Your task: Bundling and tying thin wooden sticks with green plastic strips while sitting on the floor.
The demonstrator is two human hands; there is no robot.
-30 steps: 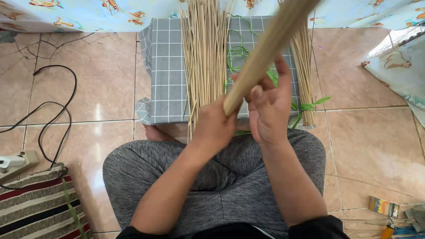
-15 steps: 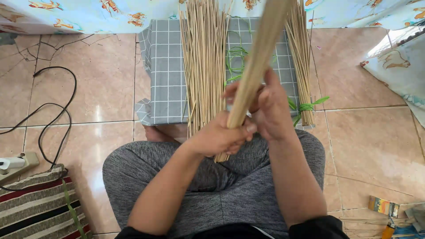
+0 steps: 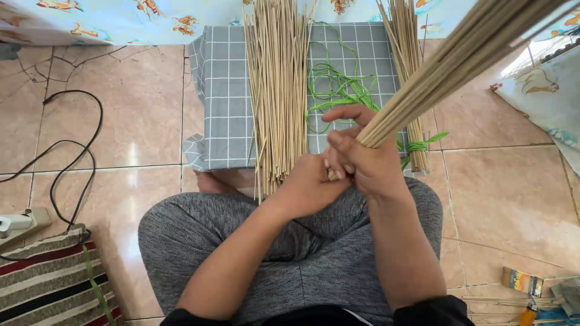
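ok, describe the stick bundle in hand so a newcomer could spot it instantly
Start at the grey checked cloth on the tiled floor. Just before its near edge, both hands, the left hand and right hand, grip the held bundle. Unlike the loose stick pile and tied bundle lying flat, it angles up to the upper right.
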